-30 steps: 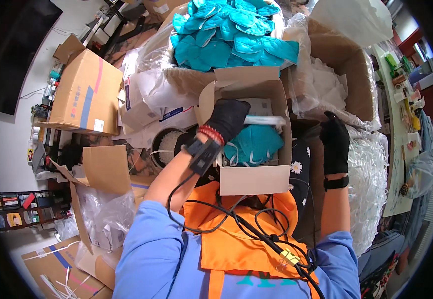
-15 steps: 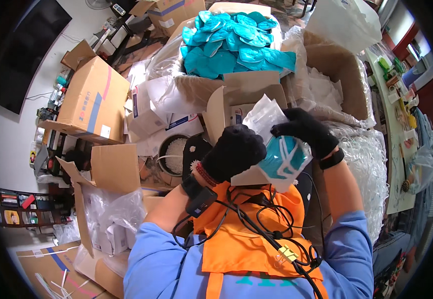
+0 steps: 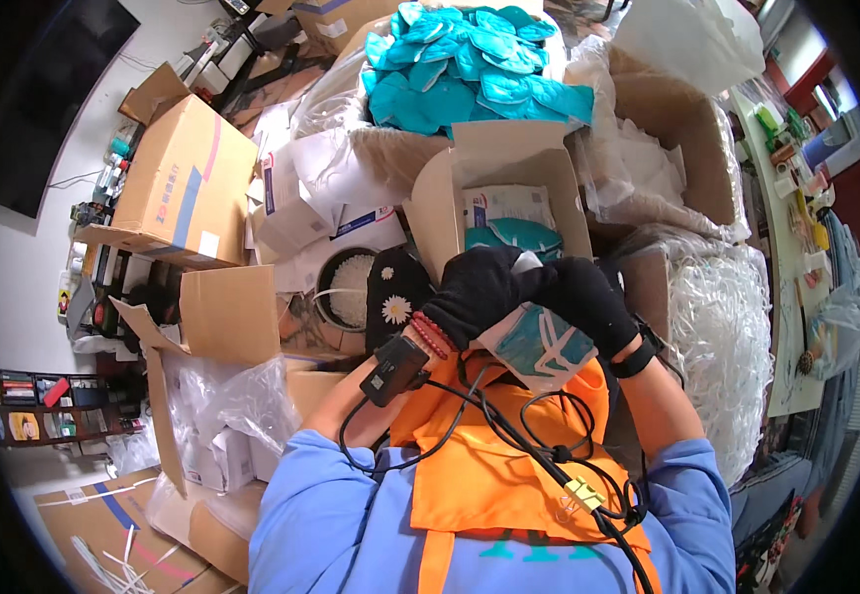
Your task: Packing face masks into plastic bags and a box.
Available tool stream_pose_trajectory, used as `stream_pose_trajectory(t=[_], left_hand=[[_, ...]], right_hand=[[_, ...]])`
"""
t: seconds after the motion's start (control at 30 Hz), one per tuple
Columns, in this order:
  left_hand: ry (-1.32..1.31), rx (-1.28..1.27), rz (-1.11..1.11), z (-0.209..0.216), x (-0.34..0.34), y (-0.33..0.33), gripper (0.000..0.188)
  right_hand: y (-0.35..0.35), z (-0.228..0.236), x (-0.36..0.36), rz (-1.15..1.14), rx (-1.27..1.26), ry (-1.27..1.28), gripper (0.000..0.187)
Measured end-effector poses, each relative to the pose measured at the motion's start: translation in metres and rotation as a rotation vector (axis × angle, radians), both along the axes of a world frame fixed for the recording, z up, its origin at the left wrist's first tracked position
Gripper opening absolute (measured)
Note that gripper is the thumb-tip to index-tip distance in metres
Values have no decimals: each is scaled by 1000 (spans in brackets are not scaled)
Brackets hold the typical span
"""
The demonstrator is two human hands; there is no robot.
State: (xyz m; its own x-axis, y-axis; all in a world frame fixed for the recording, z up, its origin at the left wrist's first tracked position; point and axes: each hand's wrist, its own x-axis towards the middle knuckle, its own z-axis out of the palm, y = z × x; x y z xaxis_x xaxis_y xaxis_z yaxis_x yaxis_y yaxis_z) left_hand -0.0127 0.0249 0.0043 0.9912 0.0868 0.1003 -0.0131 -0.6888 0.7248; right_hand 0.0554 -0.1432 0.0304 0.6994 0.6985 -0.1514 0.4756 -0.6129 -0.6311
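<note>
In black gloves, my left hand [image 3: 484, 292] and my right hand [image 3: 586, 302] are closed together at the top of a clear plastic bag [image 3: 529, 262], fingers bunched and partly hidden behind each other. Inside the bag's lower part shows a teal cup-shaped face mask [image 3: 539, 342] with white straps, hanging in front of my orange apron [image 3: 450, 475]. Just beyond my hands stands an open carton [image 3: 511, 147]. It holds a teal packed mask [image 3: 517, 236] and a printed white sheet [image 3: 529, 203].
A lined box heaped with teal masks [image 3: 460, 74] stands at the far side. To the right are a plastic-lined cardboard box [image 3: 702, 148] and a mass of white straps [image 3: 722, 356]. Cardboard boxes [image 3: 188, 183] and a bowl of white pellets [image 3: 351, 289] lie left. Black cables [image 3: 509, 426] cross my chest.
My hands have come closer together and gathered the bag's top, which stood up spread before. The bag has tilted down a little, and the carton's contents now show more.
</note>
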Motion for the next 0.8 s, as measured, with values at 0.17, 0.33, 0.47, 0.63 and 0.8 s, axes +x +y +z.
stream_pose_trajectory(t=[0.17, 0.33, 0.47, 0.63, 0.8], left_hand=[[-137, 82, -132, -10, 0, -9, 26], [-242, 95, -93, -9, 4, -7, 18], [-376, 100, -108, -6, 12, -13, 14], [-426, 110, -136, -4, 24, -20, 15], [-603, 349, -148, -55, 49, -23, 17]], right_hand=[[-11, -14, -4, 69, 150, -13, 29], [-14, 5, -13, -29, 58, -201, 21], [-17, 6, -10, 88, 92, -513, 11], [-19, 42, -8, 180, 57, -636, 7], [-16, 51, -26, 412, 58, -741, 11]])
